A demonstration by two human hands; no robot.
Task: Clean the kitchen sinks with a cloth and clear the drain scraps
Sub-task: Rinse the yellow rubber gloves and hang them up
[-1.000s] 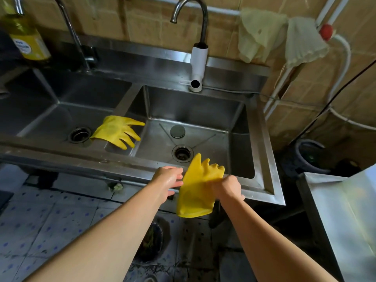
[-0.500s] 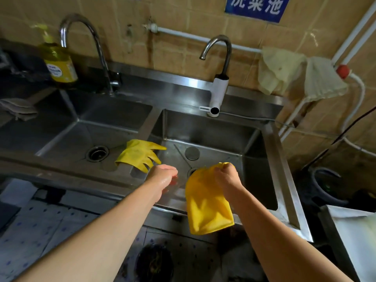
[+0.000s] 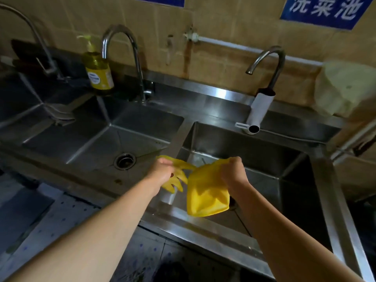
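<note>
A steel double sink fills the view, with a left basin [image 3: 97, 143] and a right basin [image 3: 264, 159]. The left basin's drain [image 3: 124, 161] is open to view; the right basin's drain is hidden behind my right arm and a glove. My right hand [image 3: 234, 171] is shut on a yellow rubber glove [image 3: 205, 196], pinched at its finger end with the cuff hanging over the right basin. My left hand [image 3: 162, 171] is closed on a second yellow glove [image 3: 175, 182] at the divider [image 3: 179, 139] between the basins. A grey cloth [image 3: 61, 116] lies on the ledge at far left.
A chrome faucet [image 3: 122, 37] stands behind the left basin and a white-bodied faucet [image 3: 259, 110] behind the right one. A yellow soap bottle [image 3: 98, 72] sits on the back ledge. Pale cloths [image 3: 345, 88] hang at right. Tiled floor [image 3: 50, 220] lies below the front rim [image 3: 203, 231].
My left hand reached forward to the glove lying on the divider and closed on it. My right hand carried its glove up over the right basin. The view tilted up toward the wall.
</note>
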